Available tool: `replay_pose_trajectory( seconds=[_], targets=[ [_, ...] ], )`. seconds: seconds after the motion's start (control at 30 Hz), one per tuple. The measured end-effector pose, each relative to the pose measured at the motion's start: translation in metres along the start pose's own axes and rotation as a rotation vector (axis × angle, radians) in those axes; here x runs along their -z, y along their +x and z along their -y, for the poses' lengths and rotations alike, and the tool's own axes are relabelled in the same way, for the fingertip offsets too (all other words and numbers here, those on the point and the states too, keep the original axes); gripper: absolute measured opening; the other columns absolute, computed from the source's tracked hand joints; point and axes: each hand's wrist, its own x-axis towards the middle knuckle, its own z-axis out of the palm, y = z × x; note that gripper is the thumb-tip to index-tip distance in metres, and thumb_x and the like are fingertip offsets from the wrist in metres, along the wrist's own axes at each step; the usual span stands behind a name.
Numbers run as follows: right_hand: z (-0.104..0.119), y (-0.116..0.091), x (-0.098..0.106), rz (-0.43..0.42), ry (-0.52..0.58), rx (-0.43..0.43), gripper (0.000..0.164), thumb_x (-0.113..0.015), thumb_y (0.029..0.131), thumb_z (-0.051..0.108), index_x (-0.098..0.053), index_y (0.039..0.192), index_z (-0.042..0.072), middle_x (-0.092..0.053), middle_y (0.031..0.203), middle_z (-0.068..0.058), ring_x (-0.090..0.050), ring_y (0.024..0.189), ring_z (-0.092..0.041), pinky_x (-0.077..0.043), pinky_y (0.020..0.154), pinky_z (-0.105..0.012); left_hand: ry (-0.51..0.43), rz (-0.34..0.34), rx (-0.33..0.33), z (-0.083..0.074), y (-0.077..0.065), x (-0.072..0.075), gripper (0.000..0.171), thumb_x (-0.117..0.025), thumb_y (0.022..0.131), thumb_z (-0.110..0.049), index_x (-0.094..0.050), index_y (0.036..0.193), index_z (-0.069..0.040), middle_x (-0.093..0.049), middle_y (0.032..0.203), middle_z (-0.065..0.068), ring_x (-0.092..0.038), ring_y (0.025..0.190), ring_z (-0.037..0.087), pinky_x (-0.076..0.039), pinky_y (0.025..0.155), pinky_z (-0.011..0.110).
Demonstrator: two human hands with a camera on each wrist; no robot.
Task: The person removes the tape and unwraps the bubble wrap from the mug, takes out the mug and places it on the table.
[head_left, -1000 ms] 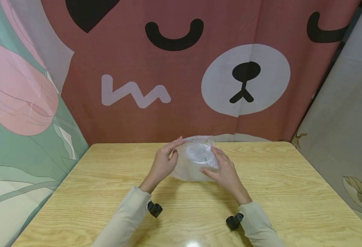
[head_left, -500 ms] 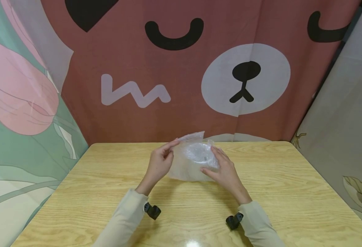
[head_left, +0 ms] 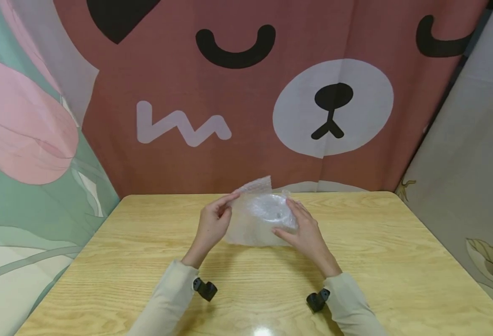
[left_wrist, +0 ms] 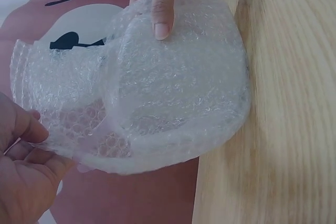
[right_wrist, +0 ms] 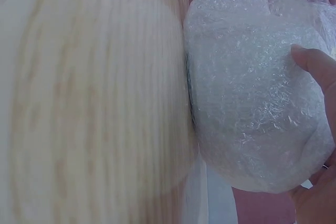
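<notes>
A rounded thing, possibly a bowl, stands wrapped in clear bubble wrap [head_left: 248, 228] at the back middle of the table; a circular rim shows at its top, but the layers blur its kind. My right hand [head_left: 309, 235] grips the bundle's right side, its thumb lying on the near face. At the upper left, my left hand [head_left: 214, 221] pinches the edge of a loose bubble-wrap flap [left_wrist: 68, 85]. That flap sticks up and away from the bundle in the left wrist view. The right wrist view has the thumb of my right hand [right_wrist: 323, 85] pressed against the wrap.
The light wood-grain table [head_left: 250, 284] spreads around the bundle. Behind its far edge hangs a reddish-brown curtain [head_left: 179, 163] with a bear print. A floral curtain [head_left: 91, 177] flanks the left, and a pale one [head_left: 452, 163] the right. Black wrist cameras [head_left: 205, 289] sit at both cuffs.
My left hand has moved left and slightly down, drawing the bubble-wrap flap out from over the top of the bundle. My right hand has stayed nearly still on the right side.
</notes>
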Motion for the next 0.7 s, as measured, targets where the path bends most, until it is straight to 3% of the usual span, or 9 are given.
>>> replay_pose_trajectory(
  seconds=[0.13, 0.27, 0.37, 0.53, 0.7],
  targets=[
    [0.0001, 0.0007, 0.0006, 0.005, -0.016, -0.005, 0.093, -0.079, 0.079, 0.045, -0.035, 0.149, 0.002, -0.036, 0.151, -0.014, -0.026, 0.14, -0.035, -0.024, 0.11, -0.054, -0.031, -0.005, 0.005, 0.0024, -0.001, 0.0011, 0.04, -0.05, 0.088, 0.015, -0.069, 0.119, -0.002, -0.065, 0.122, 0.008, -0.038, 0.048, 0.011, -0.026, 0.041, 0.019],
    [0.0026, 0.0019, 0.0012, 0.006, -0.027, -0.013, 0.093, -0.079, 0.079, 0.046, -0.035, 0.149, 0.002, -0.037, 0.151, -0.014, -0.026, 0.141, -0.034, -0.024, 0.11, -0.054, -0.052, -0.02, 0.006, 0.0029, -0.0015, 0.0022, 0.038, -0.05, 0.087, 0.016, -0.069, 0.117, 0.002, -0.066, 0.12, 0.011, -0.061, 0.079, 0.021, -0.032, 0.046, 0.019],
    [0.0036, 0.003, 0.0011, 0.009, -0.036, -0.016, 0.093, -0.078, 0.079, 0.046, -0.035, 0.149, 0.002, -0.037, 0.15, -0.015, -0.027, 0.14, -0.035, -0.024, 0.11, -0.055, -0.065, -0.024, 0.02, -0.0028, -0.0025, 0.0035, 0.036, -0.05, 0.087, 0.017, -0.068, 0.116, 0.005, -0.065, 0.119, 0.015, -0.061, 0.095, 0.026, -0.034, 0.05, 0.018],
    [0.0051, 0.002, 0.0022, 0.002, -0.03, -0.006, 0.093, -0.08, 0.078, 0.044, -0.036, 0.148, 0.0, -0.038, 0.15, -0.017, -0.027, 0.139, -0.037, -0.025, 0.109, -0.056, -0.067, -0.02, 0.028, 0.0037, -0.003, 0.0042, 0.037, -0.05, 0.087, 0.016, -0.068, 0.117, 0.003, -0.065, 0.121, 0.013, -0.06, 0.099, 0.022, -0.036, 0.053, 0.019],
    [0.0075, 0.001, 0.0042, 0.009, -0.03, -0.016, 0.092, -0.08, 0.078, 0.042, -0.037, 0.147, -0.001, -0.038, 0.149, -0.018, -0.028, 0.139, -0.037, -0.026, 0.109, -0.054, -0.058, -0.023, 0.043, 0.0046, -0.0039, 0.0054, 0.039, -0.051, 0.087, 0.016, -0.069, 0.117, 0.001, -0.065, 0.121, 0.011, -0.059, 0.09, 0.021, -0.033, 0.049, 0.019]
  ],
)
